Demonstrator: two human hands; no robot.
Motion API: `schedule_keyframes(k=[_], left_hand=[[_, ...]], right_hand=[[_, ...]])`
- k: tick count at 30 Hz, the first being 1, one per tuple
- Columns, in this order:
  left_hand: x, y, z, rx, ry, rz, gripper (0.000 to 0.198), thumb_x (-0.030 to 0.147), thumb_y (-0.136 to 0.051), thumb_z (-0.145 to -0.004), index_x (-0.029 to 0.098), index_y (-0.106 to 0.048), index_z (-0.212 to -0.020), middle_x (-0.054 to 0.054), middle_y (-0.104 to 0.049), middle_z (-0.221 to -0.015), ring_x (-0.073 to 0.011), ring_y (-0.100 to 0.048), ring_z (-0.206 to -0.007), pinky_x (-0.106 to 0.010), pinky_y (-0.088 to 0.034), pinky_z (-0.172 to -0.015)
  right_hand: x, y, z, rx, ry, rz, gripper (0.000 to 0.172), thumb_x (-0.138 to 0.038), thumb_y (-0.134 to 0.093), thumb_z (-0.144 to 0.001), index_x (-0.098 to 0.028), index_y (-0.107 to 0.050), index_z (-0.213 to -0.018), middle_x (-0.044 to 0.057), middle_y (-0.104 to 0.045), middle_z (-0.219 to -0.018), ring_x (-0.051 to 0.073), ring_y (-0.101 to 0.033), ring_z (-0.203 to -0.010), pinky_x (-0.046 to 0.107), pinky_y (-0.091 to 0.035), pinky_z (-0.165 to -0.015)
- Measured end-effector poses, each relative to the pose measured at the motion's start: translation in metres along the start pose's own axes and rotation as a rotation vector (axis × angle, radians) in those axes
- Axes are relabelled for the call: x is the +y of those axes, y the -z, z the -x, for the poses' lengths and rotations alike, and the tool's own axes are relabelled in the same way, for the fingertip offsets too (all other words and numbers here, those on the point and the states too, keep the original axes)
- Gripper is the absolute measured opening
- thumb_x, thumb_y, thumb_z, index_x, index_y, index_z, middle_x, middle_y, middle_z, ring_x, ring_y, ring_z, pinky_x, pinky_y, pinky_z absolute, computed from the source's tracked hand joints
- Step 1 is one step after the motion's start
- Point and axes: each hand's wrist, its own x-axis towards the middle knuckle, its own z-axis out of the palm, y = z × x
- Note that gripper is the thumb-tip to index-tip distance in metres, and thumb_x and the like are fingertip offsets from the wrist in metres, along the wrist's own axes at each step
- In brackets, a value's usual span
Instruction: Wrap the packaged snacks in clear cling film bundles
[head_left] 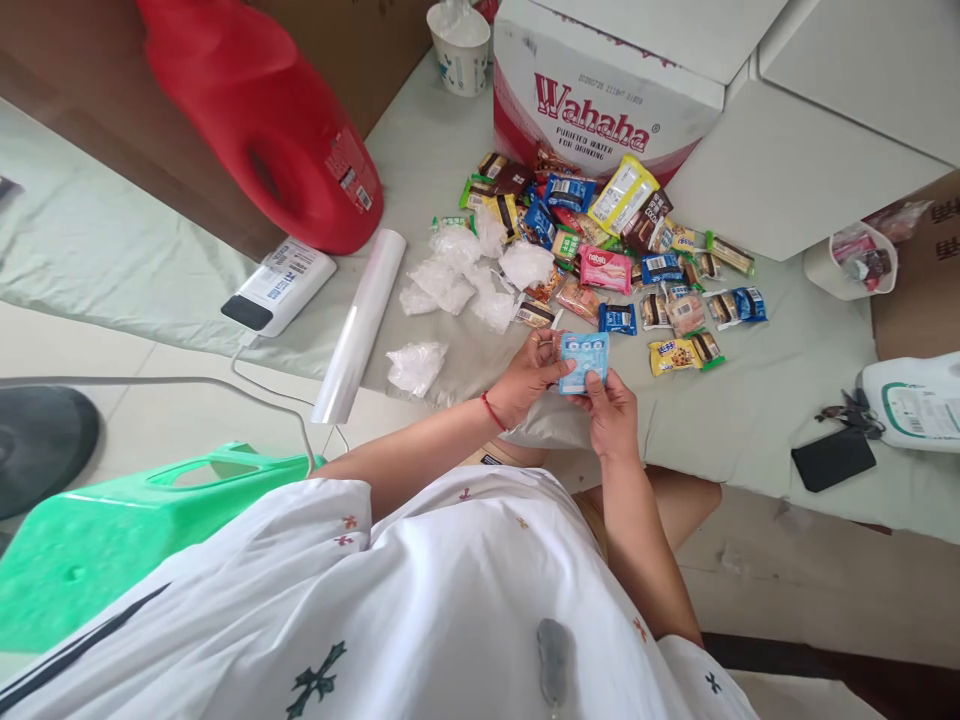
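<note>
Close to the front edge of the cloth-covered surface, I hold a light blue snack packet (586, 358) between both hands. My left hand (529, 378), with a red string bracelet at the wrist, pinches its left side. My right hand (611, 412) grips the lower right, thumb on the front. Beyond them lies a heap of small wrapped snacks, among them a pink nabati packet (606, 269), a blue packet (617, 319) and a yellow cookie packet (673, 356). Left of the heap are several crumpled clear plastic bags (450, 270), with one bunch (417, 368) lying apart.
A Wahaha carton (600, 110) stands behind the snacks. On the left are a red jug (300, 150), a white device (281, 285) with a cable, a clear film roll (360, 325) and a green stool (150, 530). A black pouch (832, 458) and a white bottle (915, 400) lie right.
</note>
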Motion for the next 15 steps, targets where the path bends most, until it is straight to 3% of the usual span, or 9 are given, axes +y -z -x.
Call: schedule_keyframes(k=[5, 8, 11, 13, 15], left_hand=[[0.012, 0.003, -0.004, -0.095, 0.189, 0.095, 0.063, 0.026, -0.092, -0.068, 0.021, -0.056, -0.12, -0.002, -0.069, -0.097, -0.0157, -0.069, -0.079, -0.032, -0.056, -0.074], [0.006, 0.005, -0.007, -0.055, 0.248, 0.132, 0.06, 0.02, -0.092, -0.065, 0.02, -0.057, -0.113, -0.001, -0.068, -0.09, -0.0154, -0.067, -0.073, -0.032, -0.056, -0.068], [-0.006, 0.005, -0.007, 0.017, 0.232, 0.195, 0.059, 0.016, -0.091, -0.064, 0.022, -0.055, -0.11, 0.0, -0.068, -0.093, -0.015, -0.068, -0.077, -0.032, -0.057, -0.073], [-0.013, 0.004, -0.005, 0.004, 0.234, 0.179, 0.059, 0.017, -0.091, -0.064, 0.022, -0.055, -0.11, -0.001, -0.068, -0.098, -0.0146, -0.067, -0.081, -0.032, -0.057, -0.077], [-0.017, 0.003, -0.002, -0.024, 0.226, 0.082, 0.058, 0.018, -0.091, -0.063, 0.021, -0.056, -0.109, -0.003, -0.068, -0.105, -0.0155, -0.067, -0.09, -0.034, -0.056, -0.085]], right_hand=[[0.005, 0.0, 0.001, 0.056, -0.067, -0.036, 0.049, -0.065, -0.083, -0.072, -0.02, -0.068, -0.082, -0.002, -0.067, -0.074, 0.013, -0.057, -0.065, 0.027, -0.05, -0.059], [0.008, -0.002, 0.001, 0.153, -0.089, -0.012, 0.053, -0.067, -0.085, -0.067, -0.021, -0.059, -0.07, -0.005, -0.057, -0.06, 0.01, -0.048, -0.056, 0.022, -0.04, -0.048], [0.011, -0.005, 0.009, 0.154, -0.109, -0.056, 0.052, -0.068, -0.081, -0.071, -0.021, -0.062, -0.08, -0.004, -0.06, -0.067, 0.01, -0.05, -0.058, 0.021, -0.041, -0.048], [0.013, -0.001, 0.02, 0.123, -0.105, -0.088, 0.049, -0.067, -0.08, -0.074, -0.022, -0.067, -0.089, -0.002, -0.066, -0.077, 0.011, -0.056, -0.064, 0.023, -0.047, -0.053], [0.014, 0.013, 0.036, 0.141, -0.087, -0.047, 0.044, -0.062, -0.082, -0.075, -0.022, -0.068, -0.086, -0.003, -0.064, -0.073, 0.011, -0.056, -0.064, 0.023, -0.049, -0.056]])
